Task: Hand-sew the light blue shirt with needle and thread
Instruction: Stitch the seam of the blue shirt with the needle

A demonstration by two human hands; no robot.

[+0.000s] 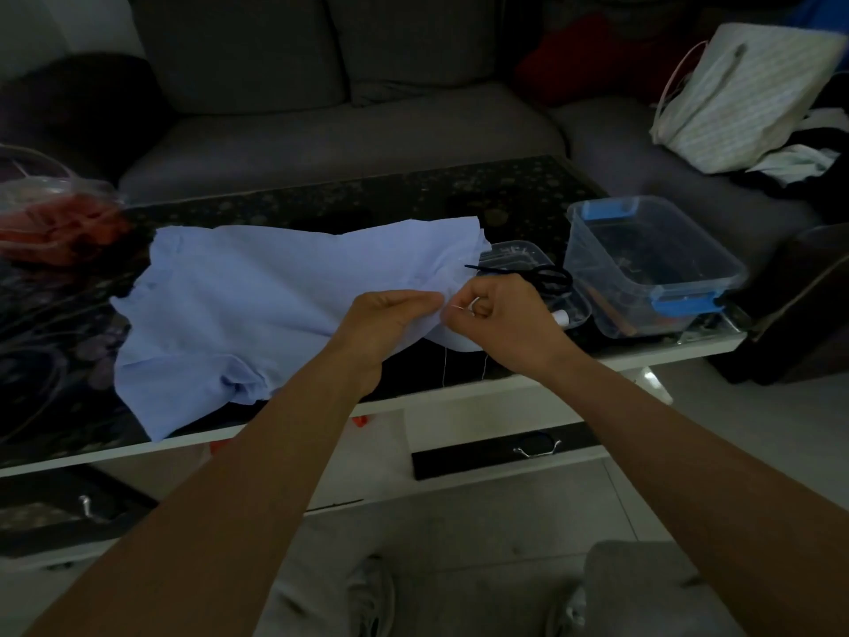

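The light blue shirt [257, 305] lies spread over the dark patterned table [321, 209]. My left hand [390, 314] pinches a fold of the shirt near its right edge. Right beside it, my right hand [500, 314] has its fingers curled and pinches a thin needle [457, 307] at the cloth. A pale thread [444, 365] hangs down from the shirt over the table's front edge.
Black scissors [537, 274] and a shallow clear tray [519, 250] sit just behind my right hand. A clear box with blue clips [652, 264] stands at the right. A plastic bag with red contents [55, 213] is at the left. A grey sofa [321, 108] lies behind.
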